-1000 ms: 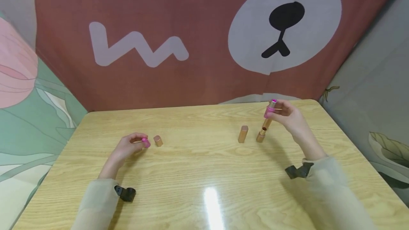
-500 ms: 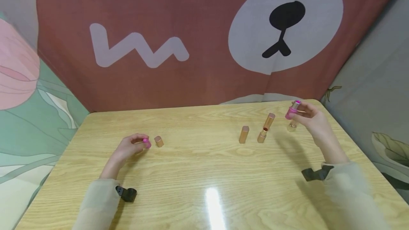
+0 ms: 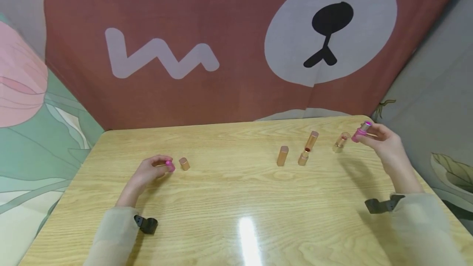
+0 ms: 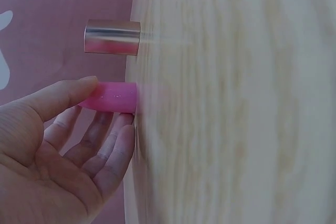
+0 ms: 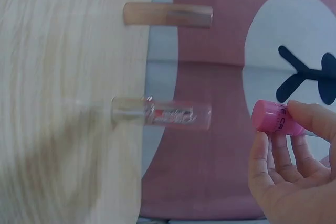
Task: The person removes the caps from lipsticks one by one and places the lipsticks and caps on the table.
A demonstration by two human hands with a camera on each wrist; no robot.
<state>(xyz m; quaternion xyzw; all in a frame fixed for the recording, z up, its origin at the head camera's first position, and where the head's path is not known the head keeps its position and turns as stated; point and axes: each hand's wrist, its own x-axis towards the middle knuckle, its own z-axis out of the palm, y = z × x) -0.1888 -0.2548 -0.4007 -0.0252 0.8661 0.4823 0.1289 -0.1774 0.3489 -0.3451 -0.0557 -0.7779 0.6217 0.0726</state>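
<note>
At the left of the table my left hand [image 3: 148,170] pinches a small pink cap [image 3: 170,166]; in the left wrist view the cap [image 4: 113,97] stands on the wood beside a metallic rose-gold cap [image 4: 112,37]. Raised over the far right of the table, my right hand [image 3: 388,145] holds a pink lipstick tube [image 3: 359,134], its silver upper part tilted. In the right wrist view the pink base [image 5: 273,117] is off the table, between thumb and fingers. Left of it stands a clear-topped gold tube [image 3: 340,143], not touching it.
Right of the table's middle stand a gold-orange tube [image 3: 282,156], an open lipstick [image 3: 304,157] and a taller tube [image 3: 312,140] behind it. A short copper cap [image 3: 184,163] is just right of my left hand. A brown printed cloth [image 3: 236,97] hangs behind the table.
My right hand has moved to the right with the pink tube, past the standing tubes, and the clear-topped one has come into full view. The left hand has stayed in place on the pink cap.
</note>
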